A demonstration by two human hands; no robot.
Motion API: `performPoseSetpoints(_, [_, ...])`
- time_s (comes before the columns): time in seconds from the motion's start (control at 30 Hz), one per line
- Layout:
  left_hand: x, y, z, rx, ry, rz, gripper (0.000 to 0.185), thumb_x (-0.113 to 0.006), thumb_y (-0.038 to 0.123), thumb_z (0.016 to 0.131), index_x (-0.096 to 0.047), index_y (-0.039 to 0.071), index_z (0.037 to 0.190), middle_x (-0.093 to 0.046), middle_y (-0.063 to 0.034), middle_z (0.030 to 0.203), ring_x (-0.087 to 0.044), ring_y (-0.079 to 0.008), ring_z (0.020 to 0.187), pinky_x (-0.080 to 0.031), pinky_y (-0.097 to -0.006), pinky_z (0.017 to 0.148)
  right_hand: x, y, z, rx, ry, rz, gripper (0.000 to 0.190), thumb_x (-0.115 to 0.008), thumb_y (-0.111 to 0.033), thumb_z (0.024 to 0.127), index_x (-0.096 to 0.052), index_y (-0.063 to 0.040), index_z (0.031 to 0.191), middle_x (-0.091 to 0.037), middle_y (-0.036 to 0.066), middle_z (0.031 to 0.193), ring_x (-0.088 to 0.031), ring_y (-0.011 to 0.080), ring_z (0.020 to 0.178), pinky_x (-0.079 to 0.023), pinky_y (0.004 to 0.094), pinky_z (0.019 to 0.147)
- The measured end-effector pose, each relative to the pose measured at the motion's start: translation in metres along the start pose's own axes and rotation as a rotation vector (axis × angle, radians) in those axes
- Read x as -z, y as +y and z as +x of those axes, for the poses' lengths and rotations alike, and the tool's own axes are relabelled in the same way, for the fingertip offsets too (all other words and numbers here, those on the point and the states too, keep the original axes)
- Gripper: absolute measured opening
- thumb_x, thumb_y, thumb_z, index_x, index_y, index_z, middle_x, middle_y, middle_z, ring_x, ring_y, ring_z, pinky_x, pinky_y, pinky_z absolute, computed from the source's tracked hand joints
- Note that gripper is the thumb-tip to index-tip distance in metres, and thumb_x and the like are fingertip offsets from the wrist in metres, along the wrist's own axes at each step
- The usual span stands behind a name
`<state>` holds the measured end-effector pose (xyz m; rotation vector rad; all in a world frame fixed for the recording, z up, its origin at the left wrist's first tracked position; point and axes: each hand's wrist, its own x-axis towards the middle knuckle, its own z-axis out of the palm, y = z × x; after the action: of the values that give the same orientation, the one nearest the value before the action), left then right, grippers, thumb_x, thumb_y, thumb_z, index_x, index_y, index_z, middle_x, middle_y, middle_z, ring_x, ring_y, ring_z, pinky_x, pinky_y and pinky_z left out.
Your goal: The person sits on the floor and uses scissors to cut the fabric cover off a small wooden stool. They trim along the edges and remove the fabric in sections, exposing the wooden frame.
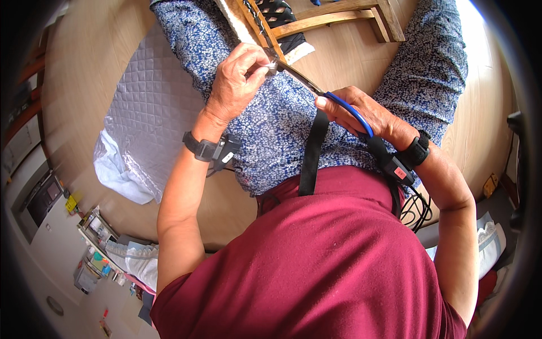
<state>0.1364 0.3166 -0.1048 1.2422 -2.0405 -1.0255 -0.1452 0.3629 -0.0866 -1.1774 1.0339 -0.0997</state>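
Observation:
Between the thumb and fingers of my left hand (241, 78) is a small whitish piece, pinched at the near corner of a wooden frame (277, 48). My right hand (360, 111) grips a blue-handled tool (349, 111), which looks like scissors or long-nosed pliers; its metal part reaches up and left to that corner. Dark webbing or cord runs along the frame's slot, and woven black straps (277, 12) show beyond it. The frame rests near my thigh in blue floral trousers. My left fingers partly hide the tool's tip and the corner.
Another wooden part of the frame (334, 21) lies on the floor between my legs. A quilted silvery mat (148, 93) with a pale blue cloth (116, 169) is at the left. Black cables (417, 209) hang by my right wrist. Shelves with small items stand at lower left.

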Motion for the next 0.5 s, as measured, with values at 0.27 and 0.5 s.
performPoseSetpoints(0.27, [-0.0005,-0.0022,0.0004,-0.003,0.006,-0.014,0.009,-0.071,-0.003,0.087,-0.066,0.001,0.093,-0.065,-0.0069,0.099,-0.068,-0.0187,0.082,-0.056,-0.0302,0.071,-0.0041,-0.0044,-0.0061,-0.054,-0.039,0.123,0.069,-0.051,-0.061,0.106,-0.058,-0.002,0.071,-0.048,0.000,0.055,-0.046,0.0082,0.048,-0.040,0.0274,0.049])
performPoseSetpoints(0.5, [0.0002,-0.0014,-0.0002,-0.022,0.015,-0.007,0.009,-0.071,-0.004,0.086,-0.066,0.001,0.092,-0.065,-0.0075,0.098,-0.068,-0.0187,0.083,-0.056,-0.0299,0.072,-0.0070,-0.0064,-0.0003,-0.084,-0.030,0.170,0.068,-0.051,-0.060,0.105,-0.059,-0.001,0.072,-0.050,0.003,0.052,-0.047,0.0102,0.044,-0.039,0.0273,0.046])
